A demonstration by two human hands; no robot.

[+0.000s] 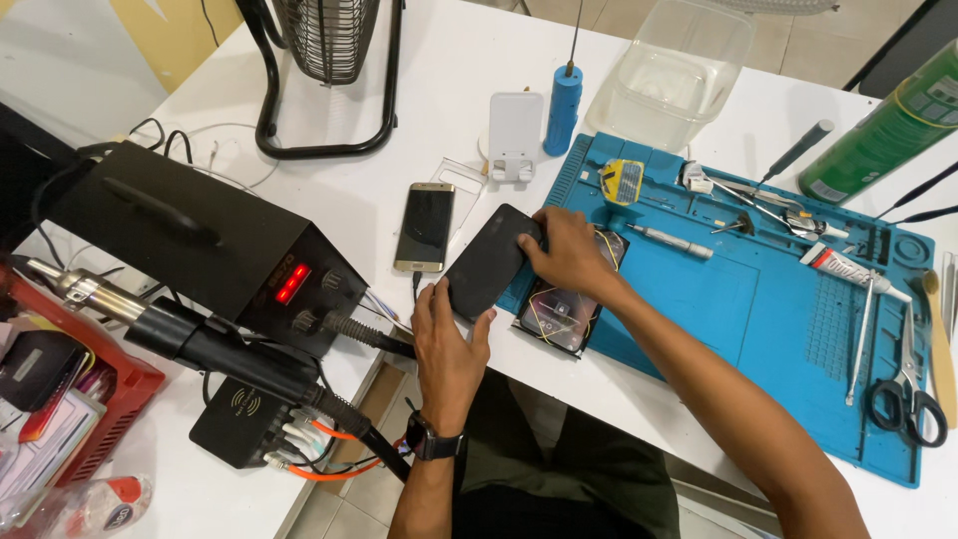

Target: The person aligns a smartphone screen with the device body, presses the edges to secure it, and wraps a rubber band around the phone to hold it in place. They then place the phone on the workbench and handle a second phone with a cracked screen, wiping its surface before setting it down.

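Both of my hands hold a black phone (489, 262) face down near the left edge of the blue work mat (758, 309). My left hand (447, 339) grips its near end, and my right hand (569, 250) holds its far right corner. Beneath my right hand lies another phone (561, 317) bound with yellow rubber bands. A gold-edged phone (425, 227) rests on the white table just left of the black one.
A black hot-air station (200, 250) with a red display and its handpiece (200, 339) sit at left. A fan stand (329, 70), white phone stand (515, 135), blue tool (563, 108), clear tub (679, 75), green can (888, 125), tweezers, glue tube and scissors (908, 399) surround the mat.
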